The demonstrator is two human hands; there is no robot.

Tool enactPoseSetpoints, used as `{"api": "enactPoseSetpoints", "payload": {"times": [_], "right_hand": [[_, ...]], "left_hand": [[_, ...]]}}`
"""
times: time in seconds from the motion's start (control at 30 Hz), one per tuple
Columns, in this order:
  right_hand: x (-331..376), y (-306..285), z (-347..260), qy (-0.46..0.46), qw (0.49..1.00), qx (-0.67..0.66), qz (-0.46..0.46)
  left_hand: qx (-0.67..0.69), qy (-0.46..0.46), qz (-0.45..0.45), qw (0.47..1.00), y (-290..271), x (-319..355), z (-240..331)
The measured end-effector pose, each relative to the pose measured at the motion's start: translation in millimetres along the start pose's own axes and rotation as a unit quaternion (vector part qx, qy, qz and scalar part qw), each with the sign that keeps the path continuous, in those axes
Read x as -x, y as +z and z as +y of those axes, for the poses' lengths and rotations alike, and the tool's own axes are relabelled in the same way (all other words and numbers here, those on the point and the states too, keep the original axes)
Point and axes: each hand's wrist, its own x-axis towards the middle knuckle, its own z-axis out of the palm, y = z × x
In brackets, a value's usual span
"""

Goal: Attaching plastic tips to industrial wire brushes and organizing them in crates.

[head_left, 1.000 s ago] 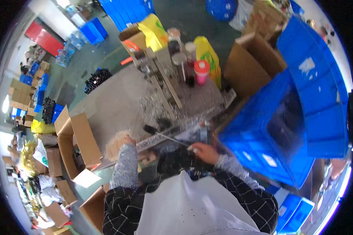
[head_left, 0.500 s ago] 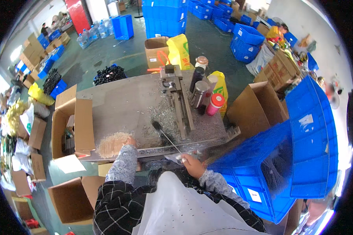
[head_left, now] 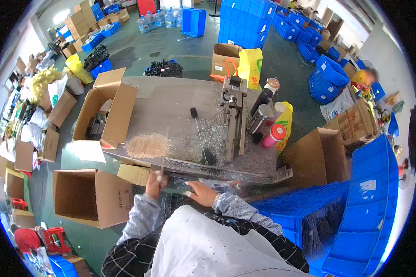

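- Fingers of the right hand (head_left: 204, 194): parted, pale coverings on two tips, nothing seen gripped. Hand positioned just off the near edge of the worktable (head_left: 159, 99).
- Fingers of the left hand (head_left: 153, 185): bent inward, pale at the tips. Whether they pinch anything cannot be told. Hand located near a small carton (head_left: 134, 173) by the table's near edge.
- Black-headed brush (head_left: 194, 113): lying on the worktable, head toward the far side, thin shaft running toward the near edge, apart from both hands.
- Metal fixture (head_left: 236, 124): standing on the table to the right of the brush; bright shavings (head_left: 216, 122) scattered between the two.
- Tan patch of material (head_left: 148, 146): on the table's near left portion, composition too fine to identify.
- Pink container (head_left: 273, 135): red-lidded, beside a metal flask (head_left: 262, 116), both right of the fixture.
- Open carton (head_left: 120, 111): at the table's left end, flaps raised.
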Motion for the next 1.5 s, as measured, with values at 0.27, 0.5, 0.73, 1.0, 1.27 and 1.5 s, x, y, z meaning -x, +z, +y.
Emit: {"api": "enactPoseSetpoints", "payload": {"times": [0.27, 0.5, 0.73, 1.0, 1.27, 1.5], "right_hand": [[25.1, 23.5, 5.5, 0.11, 0.948, -0.291, -0.062], [41.9, 18.3, -29.8, 0.091, 0.966, -0.237, -0.041], [62.2, 32.0, -11.9, -0.001, 0.988, -0.113, -0.103], [39.1, 63.5, -44.7, 0.069, 0.987, -0.119, -0.085], [-44.0, 111.1, -133.9, -0.024, 0.97, -0.129, -0.203], [-95.6, 182.0, -204.0, -0.157, 0.94, -0.101, -0.286]], "left_hand": [[0.084, -0.043, -0.185, 0.978, 73.5, 104.1, -37.2], [0.051, -0.002, -0.068, 0.996, 81.0, 149.6, -17.8], [0.38, -0.006, 0.12, 0.917, 45.9, 139.3, 17.8], [0.427, 0.082, 0.155, 0.887, -23.6, 141.4, 88.4], [0.507, 0.211, 0.125, 0.826, -147.3, 196.7, 94.4], [0.557, 0.273, 0.311, 0.72, -218.7, 277.6, 93.1]]}}
